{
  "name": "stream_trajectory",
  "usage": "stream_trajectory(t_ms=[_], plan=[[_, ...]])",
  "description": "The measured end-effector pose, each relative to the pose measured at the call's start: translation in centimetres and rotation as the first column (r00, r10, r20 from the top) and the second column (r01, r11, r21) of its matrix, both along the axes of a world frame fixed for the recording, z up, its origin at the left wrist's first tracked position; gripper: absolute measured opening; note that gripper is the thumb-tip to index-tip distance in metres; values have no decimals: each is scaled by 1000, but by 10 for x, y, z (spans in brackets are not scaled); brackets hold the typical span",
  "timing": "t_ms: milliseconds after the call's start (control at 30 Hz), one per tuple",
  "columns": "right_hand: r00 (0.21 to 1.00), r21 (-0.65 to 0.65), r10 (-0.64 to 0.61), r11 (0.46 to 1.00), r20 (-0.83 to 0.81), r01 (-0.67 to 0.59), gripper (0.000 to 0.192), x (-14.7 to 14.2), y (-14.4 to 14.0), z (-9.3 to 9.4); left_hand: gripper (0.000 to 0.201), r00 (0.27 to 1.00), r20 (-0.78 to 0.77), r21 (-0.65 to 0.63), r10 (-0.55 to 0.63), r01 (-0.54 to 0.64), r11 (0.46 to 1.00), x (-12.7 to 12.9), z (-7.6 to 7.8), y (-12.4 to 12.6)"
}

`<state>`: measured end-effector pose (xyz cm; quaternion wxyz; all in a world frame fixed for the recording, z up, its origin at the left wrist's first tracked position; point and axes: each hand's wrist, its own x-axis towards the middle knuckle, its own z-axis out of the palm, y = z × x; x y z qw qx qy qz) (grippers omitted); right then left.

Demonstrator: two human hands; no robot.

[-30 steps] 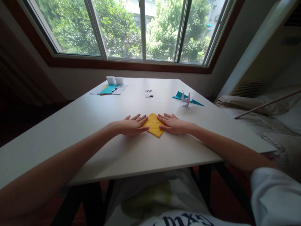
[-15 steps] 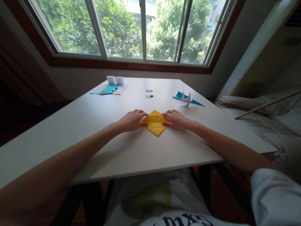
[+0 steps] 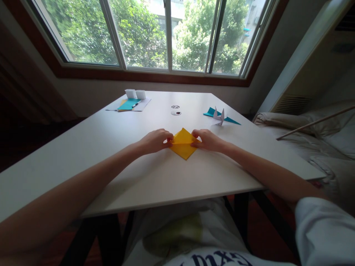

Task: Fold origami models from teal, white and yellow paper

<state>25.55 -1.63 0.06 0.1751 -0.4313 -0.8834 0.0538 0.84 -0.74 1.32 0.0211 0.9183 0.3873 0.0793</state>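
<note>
A yellow sheet of origami paper [image 3: 184,148], folded into a diamond, lies on the white table in front of me with one point toward me. A crease runs across its middle, where the paper is raised a little. At its left corner, my left hand [image 3: 158,141] pinches the edge between thumb and fingers. My right hand [image 3: 206,140] grips the right corner the same way, with its fingers curled over the paper. Both hands hide the side corners.
Beyond my right hand, a white folded paper figure [image 3: 219,116] stands by a teal paper plane [image 3: 231,120]. Two round cutouts or marks [image 3: 176,112] are mid-table. At the far left lie teal paper [image 3: 129,104], a pen [image 3: 135,105] and two white blocks [image 3: 141,94].
My fingers have curled in and pinched the yellow paper's side corners, drawing them inward and slightly up. The diamond looks narrower. Other things stay in place.
</note>
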Motion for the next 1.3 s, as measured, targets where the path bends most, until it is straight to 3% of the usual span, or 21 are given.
stream_trajectory(t_ms=[133,467,700,833,933,1067,1300], plan=[[996,-3,84,996,-14,-85,9,2,3,-2,19,999,-11,-22,-42,42,999,-1,0,0],[990,-6,139,990,14,-139,11,2,3,-4,19,998,-35,-20,-60,60,998,-1,2,1],[944,-84,318,947,89,-311,24,10,1,10,30,972,-214,-29,-93,89,996,-1,17,-12],[959,-46,262,965,103,-259,38,6,-7,15,32,973,-229,41,-12,22,999,8,16,-22],[971,62,187,978,147,-198,29,-2,-12,10,30,985,-172,129,2,21,991,17,5,-28],[967,79,230,968,113,-240,21,-10,-16,3,30,991,-43,93,-125,128,987,28,-8,-36],[960,81,226,967,165,-242,33,-14,-24,2,32,999,-38,71,-13,16,997,34,-5,-46]])
